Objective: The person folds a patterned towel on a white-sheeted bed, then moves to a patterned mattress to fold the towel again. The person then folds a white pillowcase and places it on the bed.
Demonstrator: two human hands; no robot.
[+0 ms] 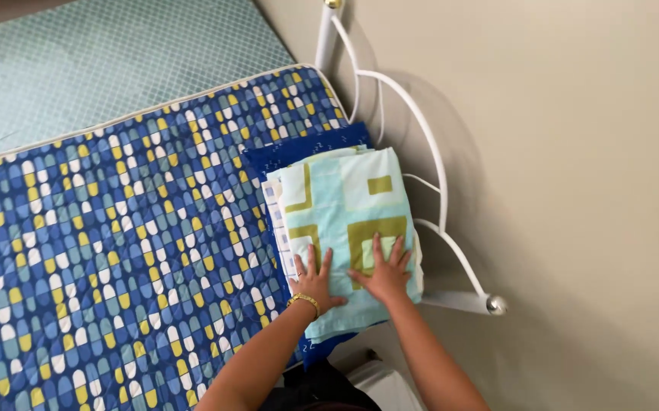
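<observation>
A folded sheet [345, 221], pale aqua with olive-green square shapes, lies on top of a small stack of folded cloth at the corner of a bed, close to the white metal bed frame [436, 164]. Both hands lie flat on the near end of the sheet, palms down and fingers spread, gripping nothing. The left hand [314, 280] presses on the near left part of the sheet, its fingertips pointing away from the person, and a gold bracelet [304, 301] circles its wrist. The right hand [385, 272] rests just beside it, on the large olive square, with its fingers fanned toward the far end of the sheet. The two hands are side by side, close but not touching, and the rest of the sheet stretches away beyond their fingertips toward the head of the bed.

Under the sheet, the edge of a white checked cloth [275, 221] shows on the left side, and below that a dark blue cloth [299, 152] sticks out at the far end and at the near corner. The stack sits on a mattress [101, 243] covered in a blue fabric with white, yellow and teal capsule shapes. Beyond the mattress lies a pale green patterned floor [101, 61], and a beige wall [573, 152] rises to the right of the bed frame.
</observation>
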